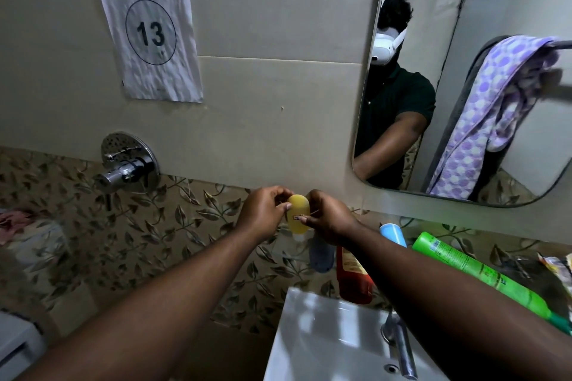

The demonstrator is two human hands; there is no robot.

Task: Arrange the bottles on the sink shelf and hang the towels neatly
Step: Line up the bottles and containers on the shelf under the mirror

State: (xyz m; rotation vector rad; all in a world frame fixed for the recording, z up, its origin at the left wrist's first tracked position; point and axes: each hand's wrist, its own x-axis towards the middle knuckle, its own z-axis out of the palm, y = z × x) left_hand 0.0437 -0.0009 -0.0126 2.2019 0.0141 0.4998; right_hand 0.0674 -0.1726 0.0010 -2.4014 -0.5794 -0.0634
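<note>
Both forearms reach forward from the bottom edge, over the corner of a white sink (312, 334) with a chrome tap (402, 346) at its right side. Out in front of the leaf-patterned wall tiles (148, 235), the two hands meet around a small yellow bottle (298, 213), held with its pale cap pointing down and filled with yellow liquid. Fingertips of the left hand (263, 215) pinch the bottle's left side near the rounded top; the right hand (329, 216) curls its fingers against the right side, thumb across the label. Just below and right of the hands, a grey-blue bottle (322, 255) and a red bottle (353, 278) stand against the wall, a blue bottle (393, 233) shows behind the right wrist, and a long green bottle (483, 275) lies tilted on its side. Reflected in the mirror (458, 77), a purple dotted towel (495, 108) hangs bunched over a rail. A chrome wall valve (127, 162) sits left, under a paper sign (147, 25) reading 13.
</note>
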